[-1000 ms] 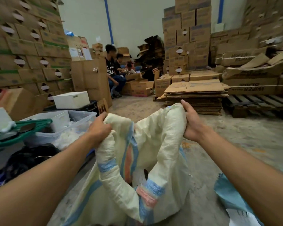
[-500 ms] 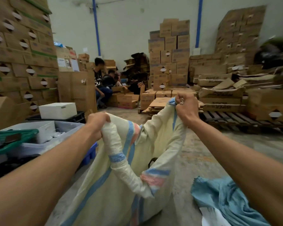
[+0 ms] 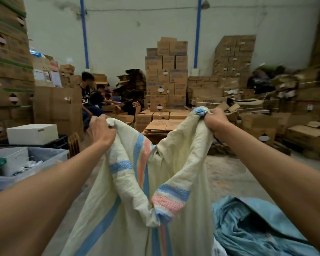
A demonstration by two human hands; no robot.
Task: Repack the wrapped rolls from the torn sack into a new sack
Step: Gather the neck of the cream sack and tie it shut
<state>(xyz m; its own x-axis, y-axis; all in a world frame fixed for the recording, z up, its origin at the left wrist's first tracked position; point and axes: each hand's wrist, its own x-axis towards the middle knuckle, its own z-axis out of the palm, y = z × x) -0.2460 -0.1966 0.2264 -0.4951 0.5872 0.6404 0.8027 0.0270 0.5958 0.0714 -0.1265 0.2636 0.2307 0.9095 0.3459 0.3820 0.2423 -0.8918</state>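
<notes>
Cream woven sack (image 3: 122, 209) with blue and pink stripes hangs in front of the person, its top held up by the left hand (image 3: 102, 129) and right hand (image 3: 215, 121), both closed tight on the edge; box writing is too blurry to read

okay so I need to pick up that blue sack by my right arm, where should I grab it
Probably its raised crumpled fold on top of the blue sack, coming from above. It lies slumped on the floor with no visible edge or mouth, so that bunched ridge gives a hand something to close around.
</notes>
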